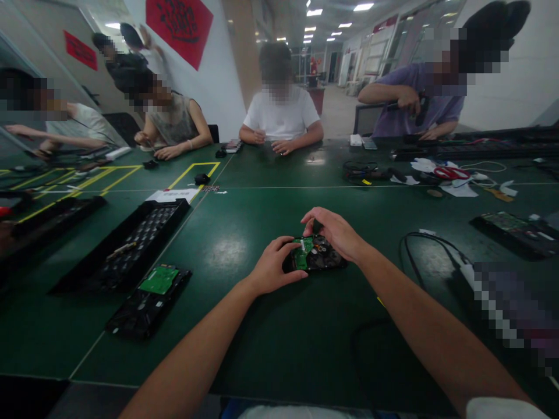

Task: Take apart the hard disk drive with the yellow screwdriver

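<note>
A hard drive [323, 251] with a black body and a green circuit board lies on the green table in front of me. My left hand [279, 262] grips its left end, thumb along the near edge and fingers over the far side. Above the drive's far right part, my right hand [334, 233] is bent inward with index finger and thumb brought together. Whatever is between those fingertips, if anything, is too small to make out. To the left sits a second hard drive [146, 302], its green board facing up.
Left of me stands a long black tray [124, 247] with a small tool [122, 250] inside. On the right are a black cable [406, 250], another board in a black case [515, 233] and red-handled scissors [452, 173] among scraps. Several co-workers sit across the table.
</note>
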Action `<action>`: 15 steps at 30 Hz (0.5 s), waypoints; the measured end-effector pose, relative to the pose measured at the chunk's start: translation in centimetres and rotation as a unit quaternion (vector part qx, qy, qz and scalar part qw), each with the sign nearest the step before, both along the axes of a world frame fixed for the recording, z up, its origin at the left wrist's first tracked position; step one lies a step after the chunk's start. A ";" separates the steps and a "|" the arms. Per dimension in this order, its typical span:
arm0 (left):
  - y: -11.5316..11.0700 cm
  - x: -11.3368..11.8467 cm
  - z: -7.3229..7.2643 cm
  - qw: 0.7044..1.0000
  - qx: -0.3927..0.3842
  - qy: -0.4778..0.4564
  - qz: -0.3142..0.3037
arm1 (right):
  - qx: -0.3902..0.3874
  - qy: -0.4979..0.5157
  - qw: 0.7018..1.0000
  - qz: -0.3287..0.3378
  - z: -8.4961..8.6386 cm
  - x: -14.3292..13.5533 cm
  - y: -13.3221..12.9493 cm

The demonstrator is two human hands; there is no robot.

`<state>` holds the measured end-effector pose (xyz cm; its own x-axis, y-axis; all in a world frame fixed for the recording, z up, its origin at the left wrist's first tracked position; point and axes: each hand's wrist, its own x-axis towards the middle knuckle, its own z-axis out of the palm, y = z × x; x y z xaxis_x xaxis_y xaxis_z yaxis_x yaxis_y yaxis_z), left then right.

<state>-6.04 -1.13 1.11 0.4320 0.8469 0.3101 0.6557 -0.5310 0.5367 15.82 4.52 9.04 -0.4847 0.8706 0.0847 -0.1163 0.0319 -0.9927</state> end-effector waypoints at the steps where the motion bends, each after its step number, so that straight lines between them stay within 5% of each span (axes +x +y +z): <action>1: 0.0 0.0 0.0 1.000 0.001 0.000 0.000 | 0.005 -0.002 1.000 -0.005 0.1 0.0 0.0; 10: 0.1 -0.1 -0.1 1.000 -0.001 0.001 0.001 | 0.014 -0.020 0.998 -0.061 -0.1 0.0 0.6; 15: 0.1 -0.2 -0.2 1.000 -0.006 -0.004 0.000 | -0.003 -0.006 0.999 -0.036 -0.3 -0.2 0.5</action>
<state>-6.23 -1.06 0.95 0.4299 0.8504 0.3033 0.6519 -0.5248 0.5474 15.60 5.02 8.71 -0.4209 0.9041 0.0737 -0.1029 0.0331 -0.9941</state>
